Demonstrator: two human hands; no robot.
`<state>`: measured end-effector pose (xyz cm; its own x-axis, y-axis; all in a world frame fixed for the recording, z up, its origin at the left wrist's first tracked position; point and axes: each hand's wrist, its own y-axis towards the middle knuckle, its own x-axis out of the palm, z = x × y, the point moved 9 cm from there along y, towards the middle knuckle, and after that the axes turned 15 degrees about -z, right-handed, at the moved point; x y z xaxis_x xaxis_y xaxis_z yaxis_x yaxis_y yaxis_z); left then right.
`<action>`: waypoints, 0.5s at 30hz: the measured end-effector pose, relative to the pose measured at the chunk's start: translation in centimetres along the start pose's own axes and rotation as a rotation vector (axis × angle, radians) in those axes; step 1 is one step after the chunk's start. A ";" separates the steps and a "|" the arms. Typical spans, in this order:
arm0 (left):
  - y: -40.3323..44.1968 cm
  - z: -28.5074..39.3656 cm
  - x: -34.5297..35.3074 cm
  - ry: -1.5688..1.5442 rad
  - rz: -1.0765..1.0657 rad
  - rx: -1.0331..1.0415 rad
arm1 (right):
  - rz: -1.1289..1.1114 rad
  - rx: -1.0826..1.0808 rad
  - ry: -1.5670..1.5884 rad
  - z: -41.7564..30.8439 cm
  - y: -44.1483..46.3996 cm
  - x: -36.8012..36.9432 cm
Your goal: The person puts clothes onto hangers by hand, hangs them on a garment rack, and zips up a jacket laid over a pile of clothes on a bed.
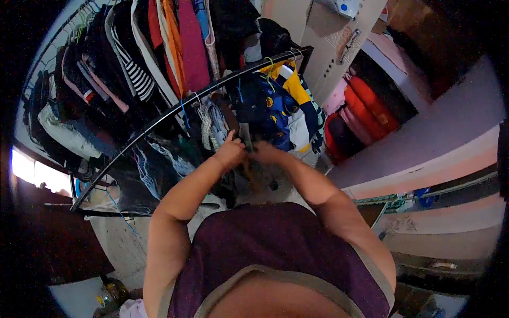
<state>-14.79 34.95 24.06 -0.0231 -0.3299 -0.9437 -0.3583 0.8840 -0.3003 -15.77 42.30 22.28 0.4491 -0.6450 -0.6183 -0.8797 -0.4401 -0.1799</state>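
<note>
My left hand (231, 152) is closed at the lower row of hanging clothes, its index finger stretched upward and the other fingers curled. It grips part of a garment beside a brown piece of clothing (229, 117). Close on its right, my right hand (266, 152) is in shadow with its fingers drawn together; what lies in them is hidden. A narrow greyish strip of cloth (245, 134) shows just above and between the hands. Folded jeans and light trousers (216, 124) hang left of them, and a blue and yellow patterned garment (278, 114) hangs to the right.
The clothes hang from a black metal rail (154, 126) running diagonally. Behind it, an upper row holds a magenta garment (193, 45), a striped top (139, 79) and several dark ones. A pale door (331, 58) and red padded items (366, 106) are at the right.
</note>
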 end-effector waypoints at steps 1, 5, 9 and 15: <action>-0.1 0.0 0.1 0.022 -0.025 -0.007 | 0.034 0.197 -0.014 1.8 0.0 -0.1; -1.5 0.5 -0.3 0.053 -0.041 0.004 | 0.616 0.186 0.074 2.8 -2.1 -7.4; -2.2 1.5 -0.4 0.026 0.043 -0.004 | 0.671 -0.016 0.502 2.7 1.5 -9.2; -6.2 3.9 -0.3 -0.020 0.016 0.049 | 0.455 -0.044 0.385 5.8 4.3 0.7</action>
<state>-8.91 30.81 25.66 -0.0094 -0.3098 -0.9508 -0.3116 0.9044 -0.2916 -20.19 43.60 16.60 0.0602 -0.9513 -0.3024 -0.9934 -0.0866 0.0748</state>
